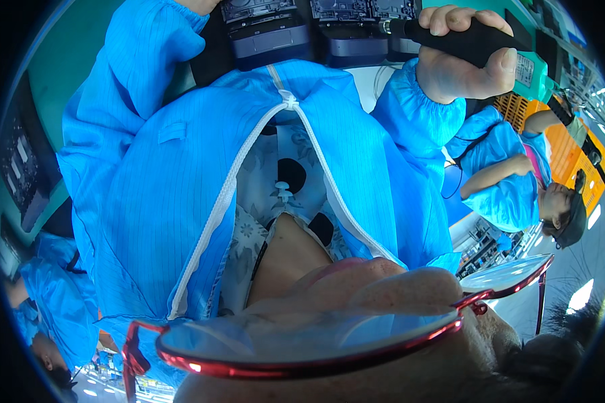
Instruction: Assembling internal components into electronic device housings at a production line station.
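Observation:
My right hand (467,74) is closed around the black body of an electric screwdriver (474,41) with a green rear end. Its metal tip (386,27) points left, over the open electronic units. Of my left hand (198,5), only a part near the wrist shows at the top edge; the fingers are out of the picture. Between the hands lie a dark electronic unit (270,41) with exposed circuit boards and a second one (351,47) beside it. The screwdriver tip is close to the second unit; whether it touches a screw, I cannot tell.
A green work surface (67,74) runs along the left, with another dark unit (25,161) on it. On the right a co-worker in blue (501,168) stands by an orange crate (588,158). Another co-worker's blue sleeve (57,289) shows at lower left.

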{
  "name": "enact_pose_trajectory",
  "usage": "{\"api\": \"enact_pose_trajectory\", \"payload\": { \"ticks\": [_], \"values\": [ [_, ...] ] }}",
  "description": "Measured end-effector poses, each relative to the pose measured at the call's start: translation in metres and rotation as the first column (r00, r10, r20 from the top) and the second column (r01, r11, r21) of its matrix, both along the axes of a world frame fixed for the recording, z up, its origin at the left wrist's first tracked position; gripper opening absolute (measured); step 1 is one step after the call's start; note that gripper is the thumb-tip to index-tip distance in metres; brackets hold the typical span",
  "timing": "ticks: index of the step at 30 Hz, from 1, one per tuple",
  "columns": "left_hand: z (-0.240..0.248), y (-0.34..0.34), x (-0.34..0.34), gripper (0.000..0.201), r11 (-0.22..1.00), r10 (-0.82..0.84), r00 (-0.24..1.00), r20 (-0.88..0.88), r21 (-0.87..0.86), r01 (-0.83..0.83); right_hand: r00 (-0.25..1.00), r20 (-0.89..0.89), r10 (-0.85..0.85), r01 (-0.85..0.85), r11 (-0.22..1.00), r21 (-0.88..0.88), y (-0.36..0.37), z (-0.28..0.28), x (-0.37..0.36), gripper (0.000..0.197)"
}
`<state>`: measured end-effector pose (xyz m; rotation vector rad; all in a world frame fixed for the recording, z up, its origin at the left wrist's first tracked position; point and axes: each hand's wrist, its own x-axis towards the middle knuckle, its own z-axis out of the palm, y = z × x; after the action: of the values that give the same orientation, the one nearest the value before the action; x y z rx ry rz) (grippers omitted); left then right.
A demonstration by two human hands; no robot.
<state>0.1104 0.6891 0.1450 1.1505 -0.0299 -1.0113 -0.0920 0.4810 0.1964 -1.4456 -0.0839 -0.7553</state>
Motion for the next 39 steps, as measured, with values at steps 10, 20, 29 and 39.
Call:
{"api": "enact_pose_trajectory", "payload": {
  "ticks": [10,20,29,39],
  "values": [
    [0.001,0.0,-0.001,0.021,0.992,-0.07,0.998,-0.004,-0.109,0.069,0.999,0.02,0.03,-0.031,0.999,0.042,0.005,-0.001,-0.001,0.049],
    [0.0,-0.001,-0.005,0.032,0.978,-0.2,0.98,0.007,-0.065,0.2,0.995,0.02,0.094,-0.095,0.995,0.026,0.006,0.0,0.021,0.043],
    [0.007,-0.009,-0.021,0.026,0.863,-0.461,0.858,-0.226,-0.339,0.374,0.993,0.035,0.116,-0.118,0.991,0.065,0.017,0.031,0.026,0.05],
    [-0.004,-0.007,-0.024,0.043,0.935,-0.291,0.949,-0.118,-0.244,0.257,0.958,0.285,0.019,-0.077,0.978,0.194,0.022,0.059,0.048,0.051]
  ]
}}
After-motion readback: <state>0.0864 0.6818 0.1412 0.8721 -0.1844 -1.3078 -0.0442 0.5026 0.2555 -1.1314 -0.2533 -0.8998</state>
